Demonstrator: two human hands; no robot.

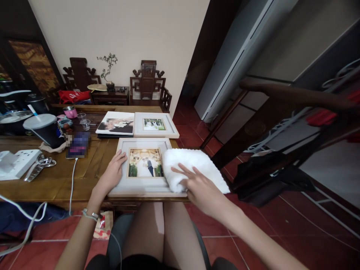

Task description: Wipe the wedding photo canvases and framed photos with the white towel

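Note:
A light-framed photo frame point(143, 185) with a wedding picture lies flat at the table's front edge. My left hand point(114, 170) grips its left edge, fingers bent over the border. Over the frame's right side is a white fluffy cloth point(194, 159), part of it hanging past the table. My right hand point(198, 183) presses on this cloth, two fingers stretched forward and the others curled into the fabric. The cloth hides the frame's right border.
Behind lie a second photo frame point(170, 130) and a photo album point(115, 125). To the left are a phone point(78, 144) on a cable, a power strip point(22, 163) and a lidded black cup point(46, 131). A wooden chair point(270, 101) stands at the right.

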